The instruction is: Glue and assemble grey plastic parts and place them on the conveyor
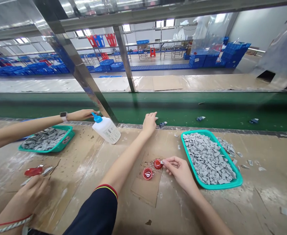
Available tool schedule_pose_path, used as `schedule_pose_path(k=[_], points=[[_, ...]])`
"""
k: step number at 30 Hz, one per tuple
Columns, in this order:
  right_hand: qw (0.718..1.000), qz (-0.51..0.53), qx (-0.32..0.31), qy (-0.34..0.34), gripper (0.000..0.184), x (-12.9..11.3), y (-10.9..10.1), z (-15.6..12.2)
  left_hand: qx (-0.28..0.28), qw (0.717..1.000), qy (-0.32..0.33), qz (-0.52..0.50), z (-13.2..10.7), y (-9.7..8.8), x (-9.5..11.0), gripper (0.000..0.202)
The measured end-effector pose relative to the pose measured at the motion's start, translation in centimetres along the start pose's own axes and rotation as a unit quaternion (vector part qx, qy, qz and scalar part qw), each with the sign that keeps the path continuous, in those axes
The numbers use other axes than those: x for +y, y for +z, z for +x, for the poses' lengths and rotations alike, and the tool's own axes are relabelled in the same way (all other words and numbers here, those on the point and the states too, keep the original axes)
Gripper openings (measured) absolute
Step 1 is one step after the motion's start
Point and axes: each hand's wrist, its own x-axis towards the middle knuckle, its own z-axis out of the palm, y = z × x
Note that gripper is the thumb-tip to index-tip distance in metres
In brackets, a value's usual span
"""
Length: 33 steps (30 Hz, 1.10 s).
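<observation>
The right hand [179, 171] has its thumb and fingers [169, 160] closed in a pinch on a small grey piece [162, 162], holding it against a red cup [158, 164]. That cup sits among grit on a cardboard sheet [145, 187] on the table [84, 153], just beside a second red cup [147, 173]. The left hand [149, 124] rests at the table's far edge, its fingers loosely open and holding nothing, near a small dark piece [163, 124] on the green belt [177, 112]. A teal tray [228, 183] heaped with grey pieces lies to the right. Further left, a co-worker's hand [81, 115] is near a tilted white bottle [106, 130] with a blue nozzle.
</observation>
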Motion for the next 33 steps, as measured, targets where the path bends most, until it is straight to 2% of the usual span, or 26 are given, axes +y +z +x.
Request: schedule_pose_path(k=[5, 9, 12, 15, 20, 23, 26, 29, 33], points=[[1.0, 0.013, -0.009, -0.002, 0.037, -0.8, 0.1, -0.4, -0.064, 0.995, -0.024, 0.069, 1.5, -0.2, -2.7, 0.028], [1.0, 0.024, -0.014, -0.011, 0.037, -0.8, -0.1, -0.6, -0.093, 0.99, -0.033, 0.103, 1.4, -0.5, -3.3, 0.032], [0.999, 0.028, -0.014, -0.019, 0.037, -0.6, -0.3, -0.6, -0.101, 0.989, -0.021, 0.104, 0.6, -1.2, -2.7, 0.033], [0.999, 0.032, -0.016, -0.021, 0.038, -0.4, -0.4, -0.5, -0.103, 0.992, 0.012, 0.076, -0.3, -1.6, -1.1, 0.029], [0.999, 0.032, -0.016, -0.02, 0.037, -0.3, -0.4, -0.5, -0.149, 0.985, 0.085, -0.033, -0.9, -0.1, 2.2, 0.035], [0.999, 0.031, -0.019, -0.02, 0.034, -0.5, -0.5, -0.7, -0.137, 0.985, 0.053, -0.088, -0.3, 0.5, 2.3, 0.026], [0.999, 0.031, -0.017, -0.023, 0.033, -0.8, -0.8, -0.8, -0.089, 0.986, -0.01, -0.142, -0.1, -0.3, 1.0, 0.02], [0.998, 0.048, -0.004, -0.029, 0.032, -1.1, -1.1, -0.8, -0.057, 0.972, -0.049, -0.222, -1.8, -1.9, 0.4, 0.019], [0.995, 0.082, 0.023, -0.048, 0.03, -1.8, -1.6, -1.1, -0.06, 0.938, -0.06, -0.337, -8.0, -3.5, 2.4, 0.027]])
